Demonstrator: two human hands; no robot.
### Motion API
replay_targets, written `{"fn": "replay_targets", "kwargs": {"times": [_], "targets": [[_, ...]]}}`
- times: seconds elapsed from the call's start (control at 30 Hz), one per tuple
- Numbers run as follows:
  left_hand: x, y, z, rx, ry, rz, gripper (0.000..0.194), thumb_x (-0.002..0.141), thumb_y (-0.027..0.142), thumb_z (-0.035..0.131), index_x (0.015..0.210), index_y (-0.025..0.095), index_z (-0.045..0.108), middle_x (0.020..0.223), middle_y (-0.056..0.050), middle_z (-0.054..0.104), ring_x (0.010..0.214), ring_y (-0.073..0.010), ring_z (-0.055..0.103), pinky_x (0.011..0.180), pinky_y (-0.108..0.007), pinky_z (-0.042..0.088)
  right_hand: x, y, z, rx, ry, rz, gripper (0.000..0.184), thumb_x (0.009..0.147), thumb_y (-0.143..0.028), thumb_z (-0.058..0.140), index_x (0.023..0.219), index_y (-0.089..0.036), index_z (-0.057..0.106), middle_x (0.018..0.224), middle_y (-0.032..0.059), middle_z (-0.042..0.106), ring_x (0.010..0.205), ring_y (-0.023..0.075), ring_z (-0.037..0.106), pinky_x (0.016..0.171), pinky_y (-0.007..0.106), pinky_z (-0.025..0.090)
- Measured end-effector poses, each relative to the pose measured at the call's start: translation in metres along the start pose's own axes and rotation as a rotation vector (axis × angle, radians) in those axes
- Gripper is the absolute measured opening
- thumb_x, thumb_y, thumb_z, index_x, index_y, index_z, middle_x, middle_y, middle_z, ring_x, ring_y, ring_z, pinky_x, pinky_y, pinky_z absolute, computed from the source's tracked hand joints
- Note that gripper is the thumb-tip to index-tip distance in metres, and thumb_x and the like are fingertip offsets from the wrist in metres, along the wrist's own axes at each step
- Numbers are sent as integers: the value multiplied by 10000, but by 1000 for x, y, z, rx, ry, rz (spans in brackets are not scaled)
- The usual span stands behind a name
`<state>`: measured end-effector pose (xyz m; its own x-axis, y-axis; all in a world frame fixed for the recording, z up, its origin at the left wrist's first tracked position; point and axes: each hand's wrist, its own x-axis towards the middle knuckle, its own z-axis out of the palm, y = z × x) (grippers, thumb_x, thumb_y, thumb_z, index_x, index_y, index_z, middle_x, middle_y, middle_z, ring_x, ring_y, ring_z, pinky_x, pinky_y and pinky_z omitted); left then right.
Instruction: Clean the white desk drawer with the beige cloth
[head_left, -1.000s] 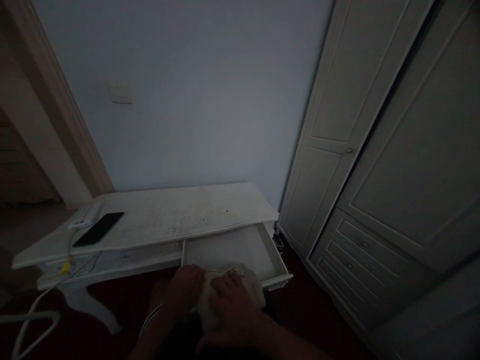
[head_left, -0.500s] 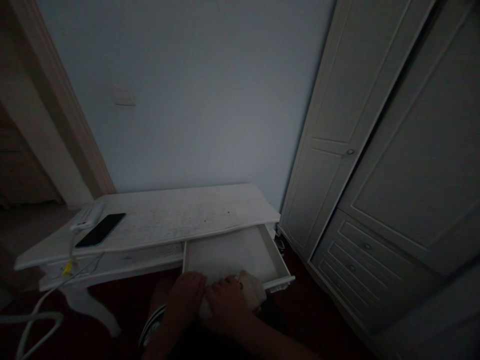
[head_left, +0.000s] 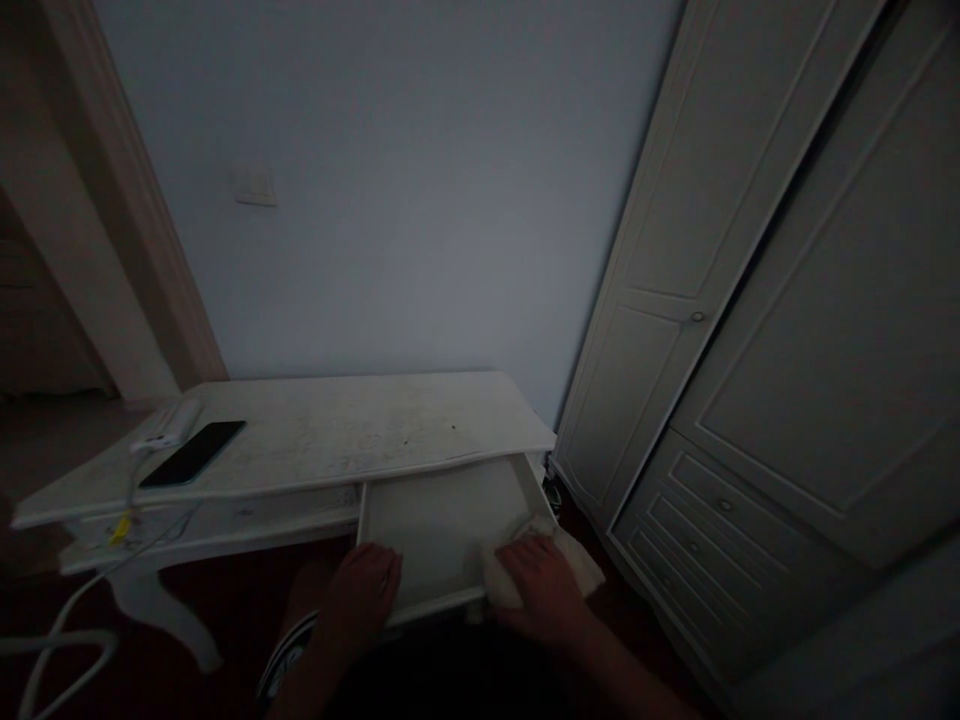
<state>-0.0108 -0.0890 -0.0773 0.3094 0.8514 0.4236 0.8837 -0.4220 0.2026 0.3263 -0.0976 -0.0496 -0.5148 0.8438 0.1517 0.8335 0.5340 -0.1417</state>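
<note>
The white drawer [head_left: 442, 515] is pulled out of the white desk [head_left: 330, 415], its inside bare. My left hand [head_left: 367, 585] grips the drawer's front left corner with fingers curled over the edge. At the front right corner, my right hand [head_left: 536, 575] presses a pale cloth [head_left: 576, 565] onto the rim, fingers bent over it. Part of the cloth hangs outside the drawer's right side. My palms and the undersides of both hands are hidden.
A dark phone [head_left: 193, 453] and a white power strip [head_left: 169, 425] lie on the desk's left end. A white cable [head_left: 67, 610] with a yellow tag [head_left: 120, 528] hangs down there. The white wardrobe [head_left: 652, 400] stands close on the right.
My right hand has moved right with the cloth, from the drawer's front middle to its right front corner. My left hand stays at the left corner; the view shifted slightly.
</note>
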Motion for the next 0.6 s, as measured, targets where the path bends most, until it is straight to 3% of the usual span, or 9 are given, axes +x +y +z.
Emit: {"fn": "replay_targets", "kwargs": {"times": [0.13,0.23,0.37,0.6], "targets": [[2,5,-4,25,-31,-28,380,1038,192,379,892,229,728,916,-51,776,926,-200,717,1015,-383,499,-19,36,-7,-51,15,-69,964,764,-815,671,1523,-251,483,1566,165,482,1420,405,420,1208,597,193],[3,7,-6,29,-55,-31,376,1042,193,381,903,226,729,937,-53,780,934,-193,718,1032,-383,490,-27,49,-8,-77,-27,-79,963,790,-647,731,1605,-297,357,1650,139,371,1500,406,316,1231,626,80],[2,5,-6,32,-47,-15,362,1038,181,385,928,226,727,960,-57,781,950,-190,716,1051,-385,483,-28,51,-11,-61,-105,-66,897,797,-359,684,1617,-313,323,1637,105,406,1499,354,339,1244,575,91],[1,4,-8,7,-58,-13,347,1038,189,394,916,235,717,936,-34,773,930,-179,710,1057,-378,478,-24,51,-12,-22,-121,-98,860,785,-338,632,1597,-255,359,1578,126,486,1434,354,425,1244,571,109]]}}
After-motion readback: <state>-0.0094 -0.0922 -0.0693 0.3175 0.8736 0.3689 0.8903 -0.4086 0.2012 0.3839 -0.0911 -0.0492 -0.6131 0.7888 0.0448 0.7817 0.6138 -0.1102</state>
